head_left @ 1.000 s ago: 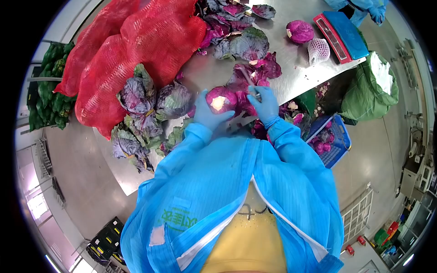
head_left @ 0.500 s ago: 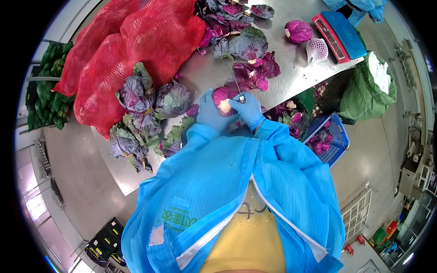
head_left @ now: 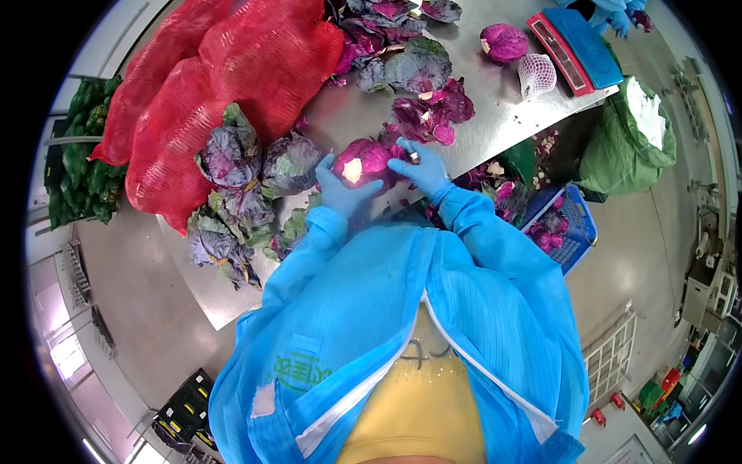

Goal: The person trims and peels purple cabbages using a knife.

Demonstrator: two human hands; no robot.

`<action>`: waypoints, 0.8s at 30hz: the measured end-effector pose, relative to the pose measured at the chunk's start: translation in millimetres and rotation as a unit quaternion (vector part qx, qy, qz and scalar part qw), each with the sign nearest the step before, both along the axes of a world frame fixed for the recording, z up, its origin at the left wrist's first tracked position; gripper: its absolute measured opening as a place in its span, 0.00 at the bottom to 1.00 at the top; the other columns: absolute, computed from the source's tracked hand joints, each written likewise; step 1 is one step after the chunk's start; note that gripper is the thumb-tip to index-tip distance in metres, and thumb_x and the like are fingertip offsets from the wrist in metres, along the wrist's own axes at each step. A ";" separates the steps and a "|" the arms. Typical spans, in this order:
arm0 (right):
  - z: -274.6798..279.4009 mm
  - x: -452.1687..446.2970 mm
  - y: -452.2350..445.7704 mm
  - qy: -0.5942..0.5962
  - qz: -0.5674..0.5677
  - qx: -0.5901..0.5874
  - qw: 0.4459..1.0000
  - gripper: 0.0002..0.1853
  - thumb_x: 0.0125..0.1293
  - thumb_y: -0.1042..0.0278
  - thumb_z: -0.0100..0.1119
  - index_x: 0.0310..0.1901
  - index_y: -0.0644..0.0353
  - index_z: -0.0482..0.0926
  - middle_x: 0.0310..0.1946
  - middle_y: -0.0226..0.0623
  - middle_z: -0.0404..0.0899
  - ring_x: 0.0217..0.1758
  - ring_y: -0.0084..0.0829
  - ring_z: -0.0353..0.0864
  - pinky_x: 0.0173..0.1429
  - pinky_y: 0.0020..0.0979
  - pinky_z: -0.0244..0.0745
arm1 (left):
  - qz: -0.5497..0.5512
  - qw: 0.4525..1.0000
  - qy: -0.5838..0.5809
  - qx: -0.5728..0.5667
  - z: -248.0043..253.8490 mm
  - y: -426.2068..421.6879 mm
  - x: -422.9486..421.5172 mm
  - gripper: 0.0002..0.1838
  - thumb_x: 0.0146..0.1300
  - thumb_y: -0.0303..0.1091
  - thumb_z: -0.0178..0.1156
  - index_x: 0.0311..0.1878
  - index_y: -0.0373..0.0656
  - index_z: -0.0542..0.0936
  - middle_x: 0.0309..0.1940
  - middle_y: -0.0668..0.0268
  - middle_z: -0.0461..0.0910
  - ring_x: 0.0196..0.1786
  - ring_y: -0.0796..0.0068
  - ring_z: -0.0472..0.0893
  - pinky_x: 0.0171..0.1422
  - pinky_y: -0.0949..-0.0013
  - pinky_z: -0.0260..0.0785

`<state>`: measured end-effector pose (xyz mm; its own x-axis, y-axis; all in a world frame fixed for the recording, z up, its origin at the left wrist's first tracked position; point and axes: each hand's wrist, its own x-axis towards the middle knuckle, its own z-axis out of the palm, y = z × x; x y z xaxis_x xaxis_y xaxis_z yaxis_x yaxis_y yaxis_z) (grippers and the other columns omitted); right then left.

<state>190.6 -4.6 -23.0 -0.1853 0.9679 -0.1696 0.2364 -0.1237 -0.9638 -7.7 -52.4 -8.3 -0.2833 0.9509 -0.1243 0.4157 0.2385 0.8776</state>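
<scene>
A trimmed red cabbage [head_left: 371, 164], its pale cut stem end showing, is held over the steel table near my body. My left hand [head_left: 342, 193] curls around its left and lower side. My right hand [head_left: 427, 172], at the cabbage's right side, grips a knife [head_left: 415, 158]; only the handle end shows clearly and the blade cannot be made out. Beyond the cabbage lie loose purple leaves [head_left: 433, 112]. To the left of my left hand sits an untrimmed cabbage [head_left: 292, 166] with dark outer leaves.
Red mesh sacks [head_left: 255, 69] fill the table's left side. At the far right are a trimmed cabbage [head_left: 504, 43], a white foam net [head_left: 536, 76] and a red-and-blue box-like device [head_left: 576, 52]. A blue crate [head_left: 576, 240] and a green sack [head_left: 630, 151] stand off the right edge.
The cabbage has turned, bringing its pale stem end to the left. My left hand has opened wider around it; my right hand has moved slightly right and up, and the knife blade no longer shows.
</scene>
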 end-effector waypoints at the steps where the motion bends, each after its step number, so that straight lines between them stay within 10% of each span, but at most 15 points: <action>1: -6.3 -3.1 -0.4 -0.055 0.019 0.009 0.998 0.38 0.49 0.43 0.70 0.57 0.59 0.73 0.51 0.43 0.78 0.53 0.35 0.77 0.59 0.34 0.69 | 0.000 1.000 0.000 0.000 -5.7 -2.1 -3.4 0.64 0.28 0.45 0.81 0.66 0.33 0.50 0.61 0.50 0.57 0.64 0.58 0.63 0.67 0.60 0.60; 5: -3.2 -7.9 -7.3 -0.029 0.052 -0.009 0.998 0.33 0.49 0.44 0.70 0.53 0.57 0.75 0.43 0.43 0.80 0.46 0.37 0.80 0.52 0.34 0.72 | 0.001 0.981 -0.193 -0.030 7.6 -15.7 -0.8 0.62 0.35 0.45 0.79 0.69 0.40 0.48 0.64 0.51 0.55 0.64 0.56 0.63 0.62 0.55 0.65; 8: 22.7 -9.2 -17.7 -0.099 0.075 0.031 0.992 0.27 0.50 0.49 0.69 0.48 0.58 0.77 0.38 0.42 0.81 0.41 0.37 0.81 0.46 0.34 0.73 | 0.194 0.908 -0.311 -0.202 18.8 -13.7 1.7 0.57 0.39 0.44 0.77 0.70 0.53 0.50 0.64 0.58 0.57 0.62 0.52 0.65 0.52 0.48 0.70; 16: -11.0 10.9 31.7 -0.162 -0.067 0.001 0.985 0.16 0.48 0.60 0.66 0.39 0.55 0.78 0.32 0.41 0.81 0.38 0.41 0.81 0.43 0.37 0.74 | 0.110 0.883 -0.432 -0.146 -4.7 -13.7 -31.7 0.45 0.46 0.36 0.73 0.66 0.47 0.57 0.57 0.58 0.66 0.55 0.58 0.74 0.51 0.55 0.73; 24: -6.3 14.5 62.5 -0.219 -0.188 -0.035 0.957 0.16 0.48 0.60 0.64 0.40 0.51 0.78 0.34 0.42 0.81 0.40 0.45 0.81 0.45 0.40 0.74 | -0.261 0.961 -0.086 0.040 20.6 17.1 -23.4 0.59 0.24 0.40 0.81 0.66 0.46 0.61 0.58 0.55 0.67 0.60 0.60 0.70 0.66 0.61 0.63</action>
